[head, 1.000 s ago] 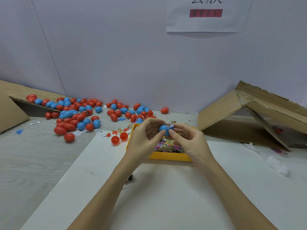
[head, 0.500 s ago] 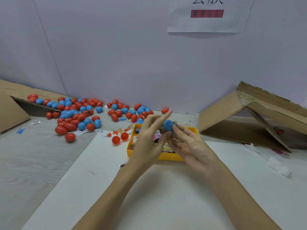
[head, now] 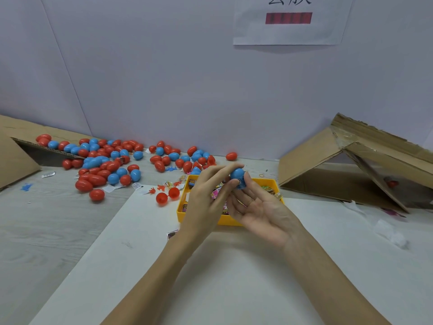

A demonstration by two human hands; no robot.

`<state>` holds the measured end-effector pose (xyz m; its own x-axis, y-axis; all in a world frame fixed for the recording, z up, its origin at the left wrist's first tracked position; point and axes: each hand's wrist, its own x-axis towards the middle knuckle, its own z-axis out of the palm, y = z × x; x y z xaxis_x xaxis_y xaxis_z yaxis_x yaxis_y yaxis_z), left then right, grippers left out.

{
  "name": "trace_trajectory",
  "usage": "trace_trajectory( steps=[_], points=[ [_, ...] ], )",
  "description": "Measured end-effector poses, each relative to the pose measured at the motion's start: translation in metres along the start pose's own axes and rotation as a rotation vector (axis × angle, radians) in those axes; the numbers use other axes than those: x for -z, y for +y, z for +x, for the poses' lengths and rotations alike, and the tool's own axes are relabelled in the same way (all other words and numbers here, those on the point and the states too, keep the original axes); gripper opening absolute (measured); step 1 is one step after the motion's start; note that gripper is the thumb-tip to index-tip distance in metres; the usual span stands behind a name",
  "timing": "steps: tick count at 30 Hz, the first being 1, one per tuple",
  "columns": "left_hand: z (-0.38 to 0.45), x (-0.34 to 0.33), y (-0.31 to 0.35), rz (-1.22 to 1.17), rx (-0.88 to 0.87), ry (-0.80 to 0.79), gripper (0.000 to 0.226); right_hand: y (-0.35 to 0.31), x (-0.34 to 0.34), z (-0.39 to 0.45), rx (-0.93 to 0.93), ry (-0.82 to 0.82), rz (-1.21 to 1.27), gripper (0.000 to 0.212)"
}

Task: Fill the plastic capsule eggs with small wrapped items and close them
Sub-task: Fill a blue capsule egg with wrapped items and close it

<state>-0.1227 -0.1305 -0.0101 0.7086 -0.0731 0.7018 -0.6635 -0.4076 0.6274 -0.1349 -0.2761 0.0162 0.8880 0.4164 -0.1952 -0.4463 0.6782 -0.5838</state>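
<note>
Head view: left hand point(head: 206, 198) and right hand point(head: 262, 207) are both pinching a blue egg point(head: 237, 175) above the yellow tray point(head: 228, 220), hiding most wrapped items point(head: 271, 191).

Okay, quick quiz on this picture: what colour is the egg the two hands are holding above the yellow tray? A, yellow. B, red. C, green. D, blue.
D: the egg pinched between the left hand and right hand over the tray is blue.
</note>
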Motion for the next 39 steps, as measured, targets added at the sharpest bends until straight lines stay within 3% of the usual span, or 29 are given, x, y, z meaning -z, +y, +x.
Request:
trace_trajectory(
  steps=[22, 32, 39],
  points=[
    [0.0, -0.001, 0.0017, -0.188, 0.052, 0.047, 0.029, 0.0081, 0.0015, 0.0026, -0.018, 0.021, 0.033, 0.058],
    [0.0, -0.0025, 0.0013, -0.28, 0.086, 0.027, 0.026, 0.009, 0.0016, 0.0032, -0.024, 0.054, 0.041, 0.051],
    [-0.002, -0.0044, 0.0062, -0.101, 0.003, 0.001, 0.024, 0.0057, 0.0009, 0.0008, 0.022, 0.024, -0.014, 0.048]
  ],
)
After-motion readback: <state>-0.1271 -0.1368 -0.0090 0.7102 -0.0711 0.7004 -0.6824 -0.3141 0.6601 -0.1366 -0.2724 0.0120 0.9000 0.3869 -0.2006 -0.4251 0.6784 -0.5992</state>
